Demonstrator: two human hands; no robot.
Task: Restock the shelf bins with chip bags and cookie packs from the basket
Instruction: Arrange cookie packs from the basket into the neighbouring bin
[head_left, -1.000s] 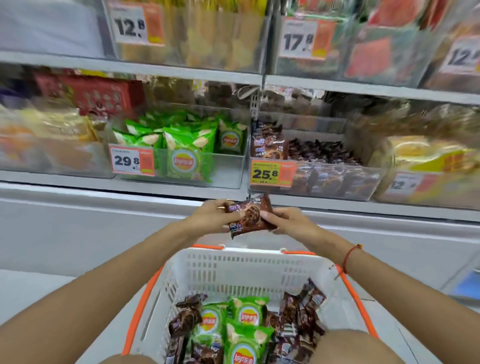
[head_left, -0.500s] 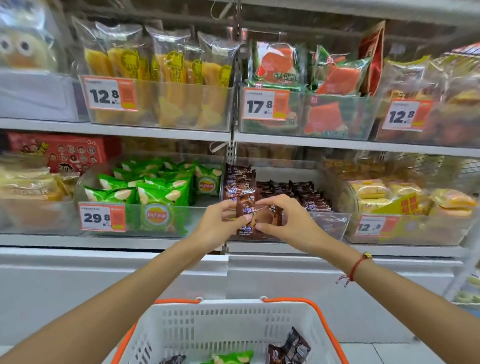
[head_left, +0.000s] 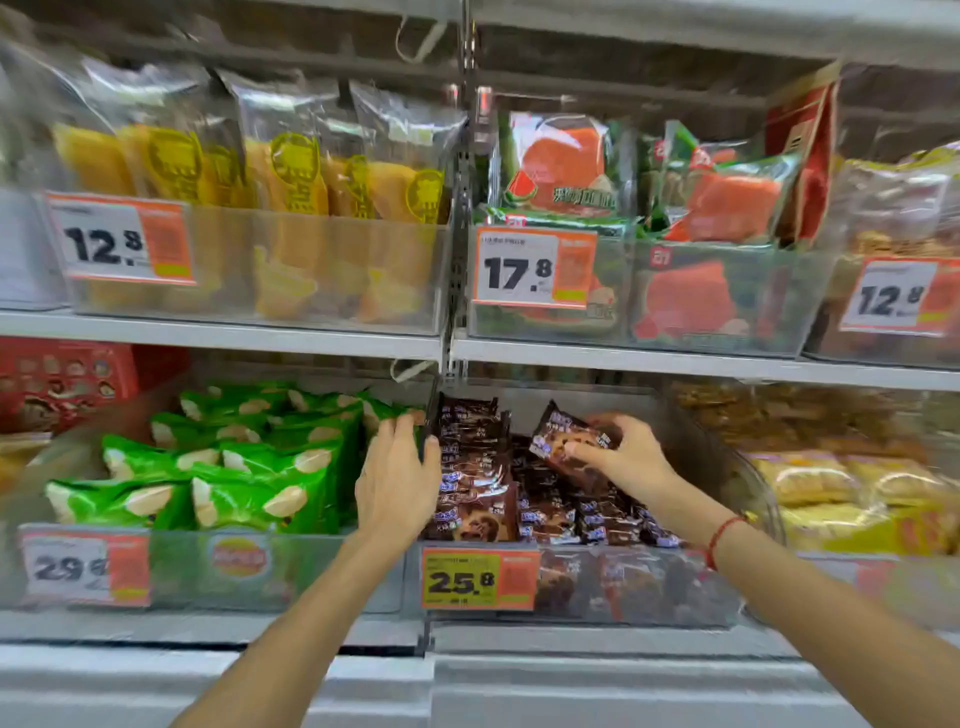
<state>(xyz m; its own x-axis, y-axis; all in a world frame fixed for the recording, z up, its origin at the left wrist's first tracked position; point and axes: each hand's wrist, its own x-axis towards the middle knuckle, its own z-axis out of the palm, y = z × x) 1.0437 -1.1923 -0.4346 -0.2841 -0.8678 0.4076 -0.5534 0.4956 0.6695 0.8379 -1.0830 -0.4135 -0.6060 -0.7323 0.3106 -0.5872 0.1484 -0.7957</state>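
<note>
My right hand (head_left: 626, 457) grips a brown cookie pack (head_left: 563, 436), tilted, over the clear cookie bin (head_left: 675, 587) on the lower shelf. That bin holds several stacked brown cookie packs (head_left: 478, 493). My left hand (head_left: 397, 480) presses with straight fingers against the left end of the standing row of packs, at the wall between this bin and the chip bin (head_left: 322, 571). The chip bin holds several green chip bags (head_left: 260, 483). The basket is out of view.
The upper shelf (head_left: 223, 332) carries bins of yellow snack bags (head_left: 291, 176) and red-and-green packs (head_left: 566, 166). Price tags 29.8 (head_left: 85, 569) and 25.8 (head_left: 478, 579) hang on the lower bins. Yellow packs (head_left: 852, 488) fill the bin to the right.
Both hands moved up and forward from in front of the shelf into the cookie bin. The left hand let go of the pack; the right one alone holds it. The view rose past the basket.
</note>
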